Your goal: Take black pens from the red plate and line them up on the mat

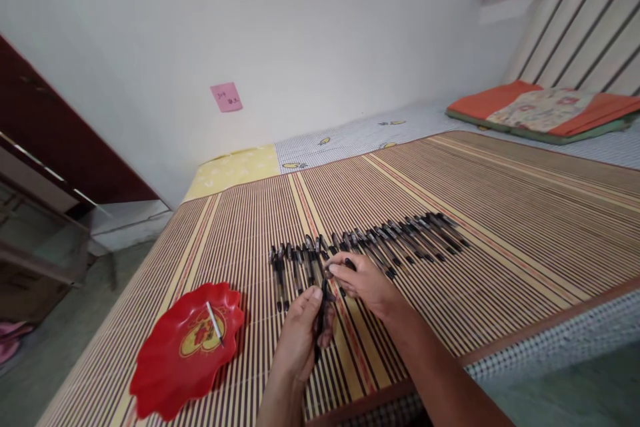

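Observation:
A long row of black pens point(380, 243) lies across a striped bamboo mat point(500, 227) on a bed. My left hand point(300, 337) is closed around a black pen held upright, just in front of the row. My right hand point(363, 280) rests over the row's left part, its fingers pinched on the top of that pen or its cap. A red scalloped plate point(165, 360) lies to the left on the mat, with one thin white pen refill point(215, 323) in it.
The bed's near edge point(500, 353) runs just below my arms. A folded orange blanket point(545, 110) lies at the far right by the headboard. A white wall with a pink note point(227, 97) is behind. Dark furniture point(55, 160) stands at the left.

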Demonstrator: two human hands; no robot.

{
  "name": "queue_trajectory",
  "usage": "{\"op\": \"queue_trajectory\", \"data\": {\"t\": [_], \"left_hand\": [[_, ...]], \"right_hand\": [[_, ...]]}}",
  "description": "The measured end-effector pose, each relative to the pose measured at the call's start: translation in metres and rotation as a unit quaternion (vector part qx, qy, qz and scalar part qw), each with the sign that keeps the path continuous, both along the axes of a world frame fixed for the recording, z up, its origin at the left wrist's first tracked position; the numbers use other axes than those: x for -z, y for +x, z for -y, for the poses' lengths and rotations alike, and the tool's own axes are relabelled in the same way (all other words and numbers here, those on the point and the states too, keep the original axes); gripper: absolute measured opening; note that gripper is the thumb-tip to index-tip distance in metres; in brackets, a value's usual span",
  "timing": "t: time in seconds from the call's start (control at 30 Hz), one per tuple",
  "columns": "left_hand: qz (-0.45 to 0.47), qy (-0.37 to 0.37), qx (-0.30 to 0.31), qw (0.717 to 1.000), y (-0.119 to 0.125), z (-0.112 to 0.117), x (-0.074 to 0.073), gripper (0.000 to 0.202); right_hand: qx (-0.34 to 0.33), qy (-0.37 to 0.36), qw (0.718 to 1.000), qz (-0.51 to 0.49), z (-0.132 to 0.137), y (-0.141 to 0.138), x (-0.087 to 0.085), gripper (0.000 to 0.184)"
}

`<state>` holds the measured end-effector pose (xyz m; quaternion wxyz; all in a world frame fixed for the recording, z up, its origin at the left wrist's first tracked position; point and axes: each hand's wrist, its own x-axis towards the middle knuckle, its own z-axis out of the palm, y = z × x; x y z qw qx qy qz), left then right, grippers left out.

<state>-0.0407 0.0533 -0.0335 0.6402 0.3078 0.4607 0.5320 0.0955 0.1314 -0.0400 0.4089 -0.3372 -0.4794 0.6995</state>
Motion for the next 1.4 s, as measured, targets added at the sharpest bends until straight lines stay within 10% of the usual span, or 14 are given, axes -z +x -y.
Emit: {"op": "queue_trajectory", "data": {"t": [0.27,0.5,0.6,0.83,1.4], "left_hand": [[-0.045,0.010,0.004,0.999,-0.003,-0.001,0.008,0.044],[-0.151,0.017,0.087,0.985,-0.011,0.001,0.007,0.047],[-0.156,0.016,0.014,0.988,-0.012,0.000,0.004,0.050],[-0.115,0.024,-0.046,0.992,-0.007,-0.002,0.003,0.045],[-0.028,0.008,-0.048,0.998,-0.001,-0.001,0.004,0.038]], "right_hand": [[0.041,0.101,0.990,0.090,0.002,-0.006,0.000,0.013],[0.231,0.011,0.971,-0.061,-0.022,0.027,-0.001,0.025],[0.288,0.015,0.949,-0.126,-0.027,0.047,-0.005,0.027],[0.108,0.001,0.993,-0.044,-0.013,0.013,0.002,0.028],[0.087,-0.047,0.983,-0.157,-0.013,0.015,-0.001,0.037]]}}
